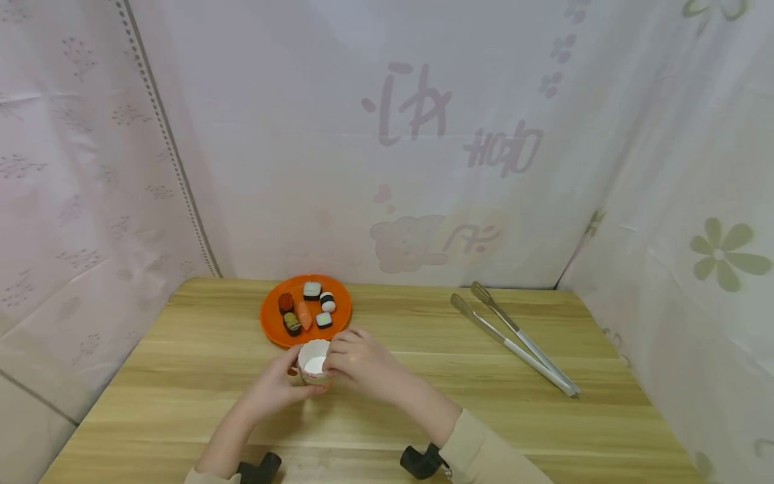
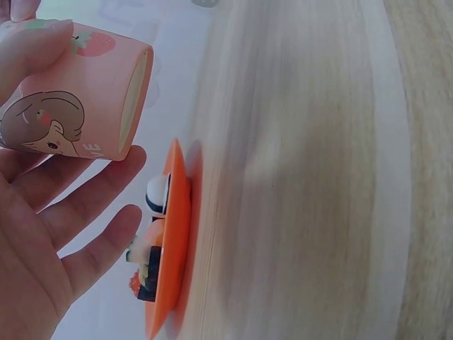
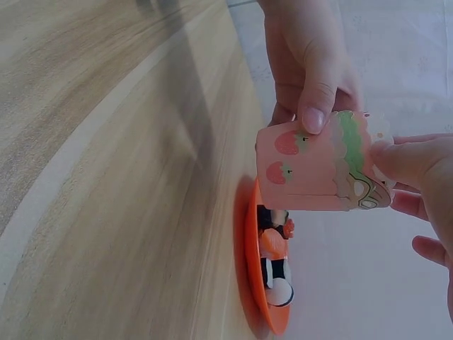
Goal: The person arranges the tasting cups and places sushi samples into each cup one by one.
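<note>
Both hands hold a pink paper baking cup (image 2: 99,92) above the table, just in front of an orange plate. Strawberries and a cartoon girl decorate its side, and its scalloped rim circles a white inside (image 1: 314,351). My left hand (image 1: 273,390) grips the cup's side between thumb and fingers. On the right, my right hand (image 1: 365,363) pinches the rim, its thumb (image 3: 400,161) on the outside. The orange plate (image 1: 270,329) carries several sushi pieces, among them a salmon one (image 1: 304,316), a red-topped one (image 1: 286,302) and a white one with a black band (image 1: 327,302).
Metal tongs (image 1: 538,367) lie spread on the right part of the wooden table (image 1: 423,396), heads toward the back. Pale patterned curtains (image 1: 290,168) hang behind the table and along both sides. Black wrist mounts (image 1: 420,462) sit below the forearms.
</note>
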